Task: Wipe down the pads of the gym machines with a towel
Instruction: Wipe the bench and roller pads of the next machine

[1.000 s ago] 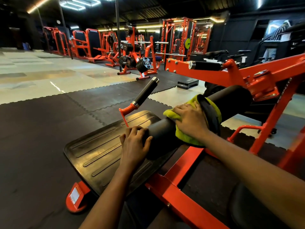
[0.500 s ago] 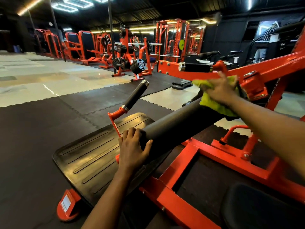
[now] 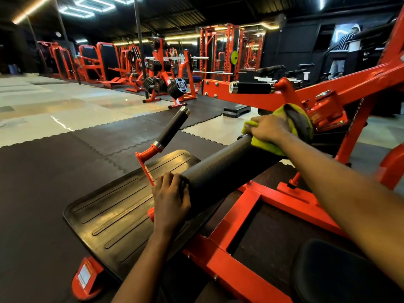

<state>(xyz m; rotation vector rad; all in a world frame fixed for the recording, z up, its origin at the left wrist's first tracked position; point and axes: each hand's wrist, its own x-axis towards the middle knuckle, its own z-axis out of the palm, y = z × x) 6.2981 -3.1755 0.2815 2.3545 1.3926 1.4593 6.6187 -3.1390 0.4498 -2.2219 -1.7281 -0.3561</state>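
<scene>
Holding the near end of the black roller pad (image 3: 223,171), your left grip (image 3: 171,197) has its fingers curled over the rounded end and its thumb lying along the side facing you. Your right grip (image 3: 270,127) sits at the far end of the same pad, fingers bent and closed over a yellow-green towel (image 3: 265,147). It presses the cloth onto the top of the roller. The towel wraps over the pad's far end, with a darker fold bunched behind the knuckles, close to the red pivot housing (image 3: 328,106).

The roller pad runs diagonally, from low near you to higher on your right. Below its near end lies the ribbed black footplate (image 3: 113,211), tilted on the red frame (image 3: 229,270). A black-sleeved handle (image 3: 172,127) rises from a red bracket just left of your left grip. A second handle (image 3: 251,88) juts from the upper arm, above the towel. A black seat pad (image 3: 328,270) shows at the lower right. Dark rubber floor mats (image 3: 43,182) surround the machine. A loaded plate rack (image 3: 172,84) stands well beyond.
</scene>
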